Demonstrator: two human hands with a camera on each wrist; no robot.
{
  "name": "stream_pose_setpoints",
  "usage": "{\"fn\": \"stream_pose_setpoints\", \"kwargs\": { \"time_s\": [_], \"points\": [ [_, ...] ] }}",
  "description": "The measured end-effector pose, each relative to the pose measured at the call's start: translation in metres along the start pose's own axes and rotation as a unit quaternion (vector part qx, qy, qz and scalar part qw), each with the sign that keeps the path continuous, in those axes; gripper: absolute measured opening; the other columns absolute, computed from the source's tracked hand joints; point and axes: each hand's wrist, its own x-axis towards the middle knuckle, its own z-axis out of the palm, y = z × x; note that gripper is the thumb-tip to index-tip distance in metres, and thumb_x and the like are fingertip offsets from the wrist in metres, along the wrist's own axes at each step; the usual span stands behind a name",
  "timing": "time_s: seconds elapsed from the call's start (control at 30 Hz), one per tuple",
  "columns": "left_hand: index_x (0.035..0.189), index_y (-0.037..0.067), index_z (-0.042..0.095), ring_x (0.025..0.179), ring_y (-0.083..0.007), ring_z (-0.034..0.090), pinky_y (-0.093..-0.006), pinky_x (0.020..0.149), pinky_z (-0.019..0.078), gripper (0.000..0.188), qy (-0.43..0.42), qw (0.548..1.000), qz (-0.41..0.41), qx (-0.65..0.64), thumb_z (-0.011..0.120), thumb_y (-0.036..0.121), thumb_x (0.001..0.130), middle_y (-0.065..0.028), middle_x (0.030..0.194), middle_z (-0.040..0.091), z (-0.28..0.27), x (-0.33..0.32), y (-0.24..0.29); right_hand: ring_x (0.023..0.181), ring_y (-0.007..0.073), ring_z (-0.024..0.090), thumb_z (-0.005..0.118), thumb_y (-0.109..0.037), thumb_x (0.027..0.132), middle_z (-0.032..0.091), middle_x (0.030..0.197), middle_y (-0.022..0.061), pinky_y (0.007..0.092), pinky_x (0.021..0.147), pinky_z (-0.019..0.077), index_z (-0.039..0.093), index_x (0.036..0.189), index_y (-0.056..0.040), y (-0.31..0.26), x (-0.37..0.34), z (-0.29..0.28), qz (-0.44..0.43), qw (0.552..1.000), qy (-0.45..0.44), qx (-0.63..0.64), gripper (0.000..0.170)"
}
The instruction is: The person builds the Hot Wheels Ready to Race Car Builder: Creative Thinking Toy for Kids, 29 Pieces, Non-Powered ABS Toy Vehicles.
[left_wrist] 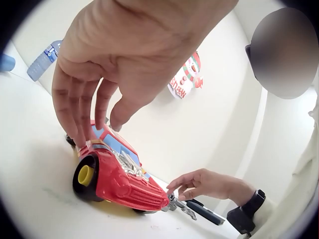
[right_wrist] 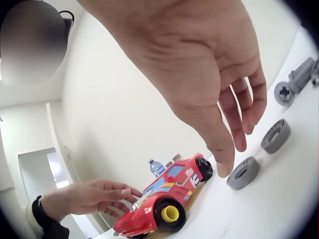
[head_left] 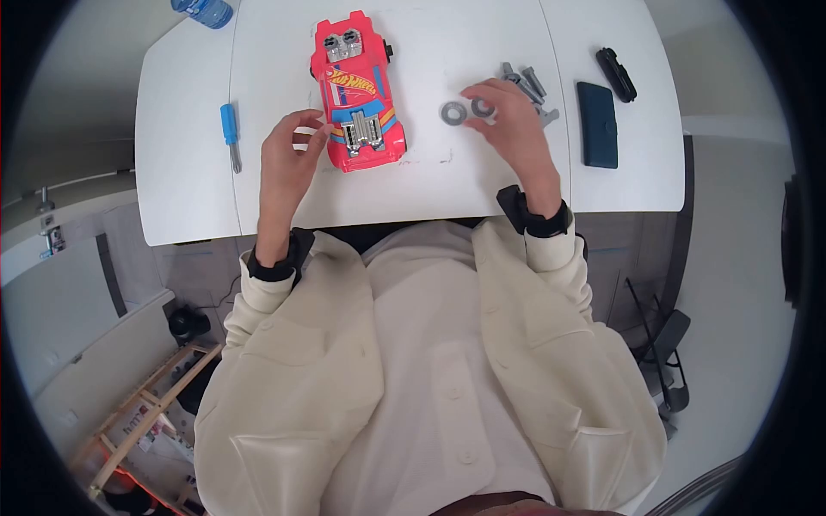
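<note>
A red toy car [head_left: 354, 93] with blue and orange decals and silver engine parts stands on the white table. My left hand [head_left: 295, 150] is at the car's left side, fingers loosely bent and fingertips right at the bodywork in the left wrist view. Over two grey plastic rings my right hand [head_left: 514, 123] reaches down, thumb and fingers apart. Its thumb tip is at the edge of the nearer ring [right_wrist: 243, 173]; the other ring [right_wrist: 275, 136] lies below the fingers. Several grey plastic bolts [right_wrist: 297, 82] lie just beyond, partly hidden by this hand in the head view.
A blue-handled screwdriver [head_left: 230, 136] lies left of the car. To the right are a dark blue case [head_left: 597, 125] and a black folded tool [head_left: 616, 75]. A water bottle [head_left: 205, 11] stands at the far left. The table's front edge [head_left: 194, 239] runs close to my body.
</note>
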Motion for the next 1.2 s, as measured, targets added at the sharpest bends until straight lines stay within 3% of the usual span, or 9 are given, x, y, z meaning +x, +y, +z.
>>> {"fn": "stream_pose_setpoints", "kwargs": {
  "time_s": [0.03, 0.1, 0.27, 0.33, 0.4, 0.6, 0.83, 1.0, 1.2],
  "points": [
    [0.127, -0.003, 0.063, 0.089, -0.0194, 0.073, -0.0304, 0.071, 0.0580, 0.041, 0.010, 0.999, 0.011, 0.031, 0.076, 0.022, 0.097, -0.0122, 0.108, 0.072, 0.004, 0.001, -0.003, 0.099, 0.0254, 0.065, 0.081, 0.000, 0.077, 0.071, 0.108, 0.0051, 0.0366, 0.081, 0.0551, 0.074, 0.108, -0.0067, 0.001, -0.001, 0.007, 0.006, 1.000, 0.003, 0.005, 0.032],
    [0.137, -0.003, 0.057, 0.091, -0.0199, 0.072, -0.0301, 0.071, 0.0577, 0.055, 0.014, 0.997, 0.024, 0.067, 0.077, 0.028, 0.097, -0.0127, 0.112, 0.071, 0.008, 0.001, -0.004, 0.106, 0.0273, 0.062, 0.081, 0.002, 0.074, 0.069, 0.111, 0.0062, 0.0364, 0.084, 0.0552, 0.074, 0.107, -0.0048, 0.004, 0.002, 0.022, -0.128, 0.989, 0.007, -0.067, 0.035],
    [0.153, -0.006, 0.032, 0.092, -0.0230, 0.072, -0.0310, 0.068, 0.0603, 0.089, -0.037, 0.995, -0.072, 0.057, 0.082, 0.035, 0.092, -0.0176, 0.113, 0.067, 0.011, -0.006, -0.007, 0.105, 0.0297, 0.062, 0.081, 0.005, 0.072, 0.068, 0.107, 0.0085, 0.0384, 0.084, 0.0565, 0.074, 0.106, -0.0027, 0.001, 0.000, 0.036, -0.111, 0.988, -0.011, -0.103, 0.036],
    [0.153, -0.006, 0.034, 0.094, -0.0234, 0.072, -0.0322, 0.070, 0.0617, 0.087, -0.055, 0.994, -0.080, 0.048, 0.082, 0.033, 0.092, -0.0181, 0.113, 0.066, 0.011, -0.007, -0.015, 0.102, 0.0307, 0.063, 0.081, 0.006, 0.072, 0.068, 0.105, 0.0093, 0.0392, 0.082, 0.0570, 0.074, 0.105, -0.0019, -0.002, 0.003, 0.041, -0.100, 0.991, -0.016, -0.092, 0.035],
    [0.152, -0.007, 0.035, 0.093, -0.0230, 0.072, -0.0320, 0.070, 0.0625, 0.086, -0.082, 0.992, -0.082, 0.054, 0.082, 0.031, 0.092, -0.0183, 0.111, 0.066, 0.013, -0.006, -0.020, 0.100, 0.0288, 0.067, 0.079, 0.008, 0.076, 0.069, 0.106, 0.0097, 0.0384, 0.080, 0.0605, 0.072, 0.108, 0.0007, -0.007, 0.007, 0.044, -0.051, 0.989, -0.075, 0.115, 0.034],
    [0.149, -0.008, 0.040, 0.090, -0.0198, 0.071, -0.0311, 0.072, 0.0633, 0.078, -0.083, 0.992, -0.088, 0.027, 0.081, 0.027, 0.093, -0.0171, 0.109, 0.066, 0.015, -0.007, -0.014, 0.107, 0.0191, 0.070, 0.080, 0.007, 0.080, 0.070, 0.114, 0.0069, 0.0358, 0.089, 0.0632, 0.071, 0.116, -0.0002, -0.012, 0.003, 0.065, 0.047, 0.941, -0.127, 0.310, 0.038],
    [0.124, -0.010, 0.064, 0.077, -0.0167, 0.072, -0.0290, 0.069, 0.0581, 0.047, -0.099, 0.992, -0.067, -0.041, 0.078, 0.024, 0.095, -0.0143, 0.091, 0.073, 0.015, -0.008, -0.018, 0.109, 0.0180, 0.070, 0.081, 0.008, 0.079, 0.074, 0.112, 0.0078, 0.0326, 0.092, 0.0607, 0.071, 0.114, 0.0018, -0.004, 0.004, 0.071, 0.062, 0.941, -0.134, 0.303, 0.037],
    [0.122, -0.009, 0.066, 0.077, -0.0165, 0.071, -0.0297, 0.069, 0.0583, 0.044, -0.100, 0.992, -0.065, -0.042, 0.078, 0.024, 0.095, -0.0141, 0.091, 0.074, 0.015, -0.007, -0.020, 0.107, 0.0179, 0.071, 0.078, 0.011, 0.081, 0.075, 0.109, 0.0074, 0.0299, 0.091, 0.0604, 0.072, 0.111, 0.0030, 0.003, 0.006, 0.073, 0.123, 0.906, -0.166, 0.370, 0.032],
    [0.122, -0.009, 0.066, 0.076, -0.0160, 0.071, -0.0294, 0.068, 0.0574, 0.044, -0.101, 0.992, -0.060, -0.033, 0.077, 0.024, 0.096, -0.0140, 0.089, 0.074, 0.016, -0.006, -0.022, 0.103, 0.0210, 0.073, 0.071, 0.015, 0.085, 0.073, 0.112, 0.0106, 0.0322, 0.094, 0.0619, 0.072, 0.111, 0.0062, -0.006, 0.002, 0.073, 0.096, 0.927, -0.132, 0.339, 0.027]
  ]
}}
